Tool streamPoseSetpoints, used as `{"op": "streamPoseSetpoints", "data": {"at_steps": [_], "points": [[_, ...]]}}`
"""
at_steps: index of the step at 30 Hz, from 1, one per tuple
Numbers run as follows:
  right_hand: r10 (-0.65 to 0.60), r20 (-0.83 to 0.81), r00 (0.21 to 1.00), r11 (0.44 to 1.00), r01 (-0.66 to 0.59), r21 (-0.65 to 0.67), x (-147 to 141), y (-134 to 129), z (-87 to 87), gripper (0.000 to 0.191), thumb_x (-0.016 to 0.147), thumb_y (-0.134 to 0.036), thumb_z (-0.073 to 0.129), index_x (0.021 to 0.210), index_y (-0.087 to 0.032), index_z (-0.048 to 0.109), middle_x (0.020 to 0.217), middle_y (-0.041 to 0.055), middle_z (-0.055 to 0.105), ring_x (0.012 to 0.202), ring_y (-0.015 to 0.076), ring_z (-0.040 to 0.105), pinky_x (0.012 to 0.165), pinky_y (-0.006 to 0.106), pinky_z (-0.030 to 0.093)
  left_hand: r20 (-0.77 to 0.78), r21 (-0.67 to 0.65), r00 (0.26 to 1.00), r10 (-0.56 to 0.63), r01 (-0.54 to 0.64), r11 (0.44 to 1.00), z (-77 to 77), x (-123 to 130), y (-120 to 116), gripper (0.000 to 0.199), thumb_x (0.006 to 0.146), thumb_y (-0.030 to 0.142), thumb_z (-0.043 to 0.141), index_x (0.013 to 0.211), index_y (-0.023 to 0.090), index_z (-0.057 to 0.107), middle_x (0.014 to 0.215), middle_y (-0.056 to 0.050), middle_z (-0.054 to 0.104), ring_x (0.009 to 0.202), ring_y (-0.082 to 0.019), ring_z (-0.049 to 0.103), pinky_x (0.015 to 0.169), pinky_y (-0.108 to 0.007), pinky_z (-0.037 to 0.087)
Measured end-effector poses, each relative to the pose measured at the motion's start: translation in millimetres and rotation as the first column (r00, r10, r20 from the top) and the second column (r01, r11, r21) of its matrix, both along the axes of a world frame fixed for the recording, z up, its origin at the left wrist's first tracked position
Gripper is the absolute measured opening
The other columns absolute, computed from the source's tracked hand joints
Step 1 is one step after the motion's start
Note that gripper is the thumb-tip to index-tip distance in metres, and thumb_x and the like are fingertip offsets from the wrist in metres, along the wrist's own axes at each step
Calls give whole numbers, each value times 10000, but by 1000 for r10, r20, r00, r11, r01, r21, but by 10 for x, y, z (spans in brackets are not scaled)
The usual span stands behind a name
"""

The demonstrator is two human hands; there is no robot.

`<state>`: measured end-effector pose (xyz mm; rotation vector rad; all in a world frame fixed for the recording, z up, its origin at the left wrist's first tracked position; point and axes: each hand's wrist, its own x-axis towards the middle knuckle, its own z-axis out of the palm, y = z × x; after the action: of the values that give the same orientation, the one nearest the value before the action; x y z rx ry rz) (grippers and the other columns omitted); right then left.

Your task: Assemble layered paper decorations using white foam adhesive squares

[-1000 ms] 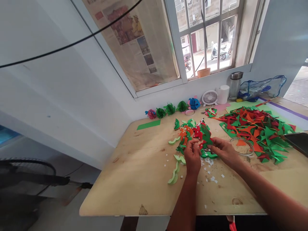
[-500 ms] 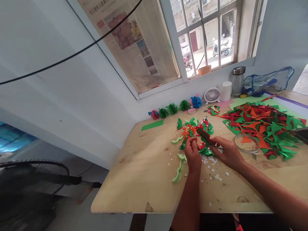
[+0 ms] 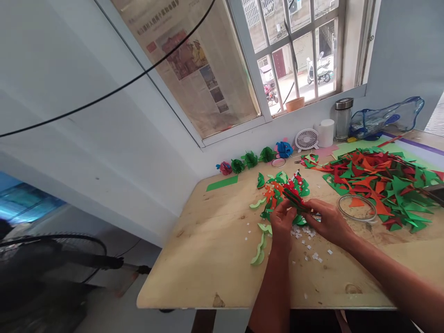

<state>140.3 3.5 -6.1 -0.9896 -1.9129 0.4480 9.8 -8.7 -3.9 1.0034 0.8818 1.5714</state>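
Between my two hands is a folded stack of dark green and red paper [image 3: 294,200]. My left hand [image 3: 282,223] has its fingers closed on the lower left side of the stack. From the right, my right hand [image 3: 326,221] pinches the stack's right end. Just behind the hands lie orange, red and green cut paper pieces [image 3: 274,192], some with small white squares on them. Loose white squares [image 3: 315,256] are scattered on the table near my right hand. Pale green wavy strips [image 3: 259,249] lie left of my left hand.
A large heap of red, orange and green scraps [image 3: 378,180] covers the table's right side, beside a tape roll [image 3: 356,206]. Along the wall stand paper ornaments [image 3: 249,159], a small fan [image 3: 307,139], a white cylinder [image 3: 326,132] and a glass bottle [image 3: 342,121].
My left hand has moved up onto the paper stack and now grips it. The stack is tilted flatter than before. The whole view has shifted slightly.
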Motion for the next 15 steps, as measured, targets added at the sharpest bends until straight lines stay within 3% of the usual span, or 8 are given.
{"op": "streamPoseSetpoints", "data": {"at_steps": [9, 15], "points": [[38, 25, 999, 994, -36, -106, 0, 2, 3, 130, 820, -320, 522, 838, -204, 577, 660, -1, 560, 578, 136, 489, 568, 258, 403, 47, -26, 999, 28, -27, 999, -58, -33, 2, 275, 628, 321, 750, 820, 155, 642, 807, -31, 691, 720, -129, 634, 740, -275, 498], [72, -122, 990, 963, -101, -251, 14, 28, 13, 207, 832, -370, 504, 726, -201, 558, 589, -14, 503, 560, 131, 443, 527, 244, 375, -38, -9, 999, 7, -8, 1000, -82, -4, 27, 289, 622, 375, 739, 779, 150, 645, 849, -49, 676, 750, -140, 623, 722, -269, 495]]}}
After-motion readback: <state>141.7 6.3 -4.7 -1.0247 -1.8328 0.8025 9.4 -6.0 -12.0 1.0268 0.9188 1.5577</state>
